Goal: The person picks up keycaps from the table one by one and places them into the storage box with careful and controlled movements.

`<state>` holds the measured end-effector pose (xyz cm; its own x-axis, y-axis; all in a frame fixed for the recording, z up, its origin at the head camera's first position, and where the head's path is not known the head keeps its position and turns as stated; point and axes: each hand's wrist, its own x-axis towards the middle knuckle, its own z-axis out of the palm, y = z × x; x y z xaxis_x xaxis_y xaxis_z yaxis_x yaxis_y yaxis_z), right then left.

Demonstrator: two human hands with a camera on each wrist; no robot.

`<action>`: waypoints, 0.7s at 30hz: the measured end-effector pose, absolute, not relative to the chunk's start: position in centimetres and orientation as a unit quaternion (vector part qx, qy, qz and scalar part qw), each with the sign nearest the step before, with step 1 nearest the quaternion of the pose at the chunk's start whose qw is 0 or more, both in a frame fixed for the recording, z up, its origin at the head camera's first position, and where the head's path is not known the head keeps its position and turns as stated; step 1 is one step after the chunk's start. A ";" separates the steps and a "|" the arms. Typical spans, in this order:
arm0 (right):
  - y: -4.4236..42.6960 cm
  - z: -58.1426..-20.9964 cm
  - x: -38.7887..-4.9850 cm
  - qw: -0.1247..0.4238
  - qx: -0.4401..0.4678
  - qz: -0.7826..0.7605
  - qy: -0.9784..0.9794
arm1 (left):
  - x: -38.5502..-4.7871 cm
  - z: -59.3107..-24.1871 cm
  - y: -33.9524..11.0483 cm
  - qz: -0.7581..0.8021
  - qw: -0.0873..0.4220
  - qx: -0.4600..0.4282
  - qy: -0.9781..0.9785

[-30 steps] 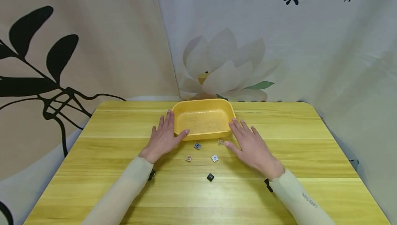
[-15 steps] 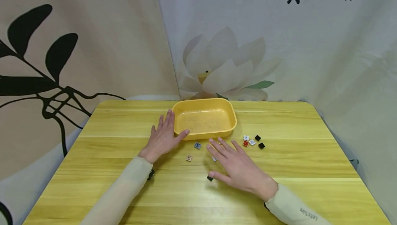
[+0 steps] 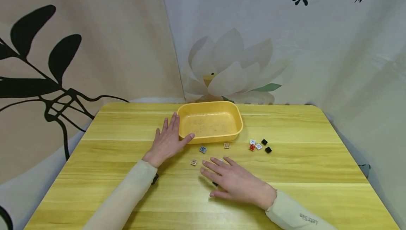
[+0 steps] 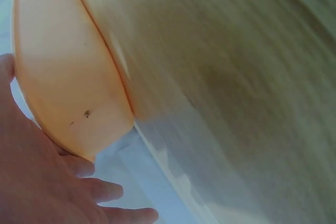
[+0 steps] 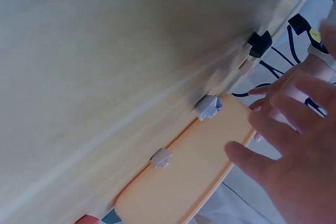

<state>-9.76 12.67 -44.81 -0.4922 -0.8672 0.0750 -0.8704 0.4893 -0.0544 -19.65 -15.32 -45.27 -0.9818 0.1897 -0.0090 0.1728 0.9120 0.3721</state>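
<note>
A yellow plastic basin (image 3: 209, 139) sits at the back of the table. My left hand (image 3: 166, 143) rests against its left side, fingers straight, thumb at the front rim. My right hand (image 3: 236, 184) is spread palm down, with nothing gripped. Beneath its fingers a black keycap-like square (image 3: 215, 184) and a white one (image 3: 221, 160) are partly covered. Nearby lie a blue-grey keycap (image 3: 202, 149) and a beige one (image 3: 194, 162); another beige keycap (image 3: 226, 145) is close to the basin's front. In the right wrist view, the fingers (image 5: 252, 163) are apart from the keycaps.
Right of the basin is a loose cluster: a red keycap (image 3: 252, 148), two white keycaps (image 3: 258, 146) and two black keycaps (image 3: 268, 150). The wooden table (image 3: 317, 159) ends at a printed curtain (image 3: 127, 39) behind.
My right hand has left the basin's right side and moved toward me and left, uncovering the cluster on the right and partly covering the black and white keycaps. My left hand stays put.
</note>
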 end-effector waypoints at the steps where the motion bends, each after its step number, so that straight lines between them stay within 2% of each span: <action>1: 12.6 -44.9 -9.7 0.019 0.508 0.037 -0.861 | -19.6 -45.3 -15.3 0.187 0.023 0.093 0.978; 6: 12.4 -45.2 -9.7 0.023 0.526 0.009 -0.850 | -19.6 -45.3 -15.3 0.182 0.027 0.092 0.979; 15: 12.2 -45.6 -9.9 0.077 0.552 0.024 -0.830 | -19.6 -45.3 -15.4 0.182 0.026 0.092 0.979; 21: 12.5 -45.5 -9.9 0.067 0.543 0.032 -0.836 | -19.7 -45.2 -15.4 0.182 0.024 0.094 0.978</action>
<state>-9.95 12.48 -45.48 -0.4006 -0.9046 0.1459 -0.9130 0.4075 0.0198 -19.67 -15.42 -45.23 -0.9813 0.1920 -0.0135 0.1743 0.9161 0.3612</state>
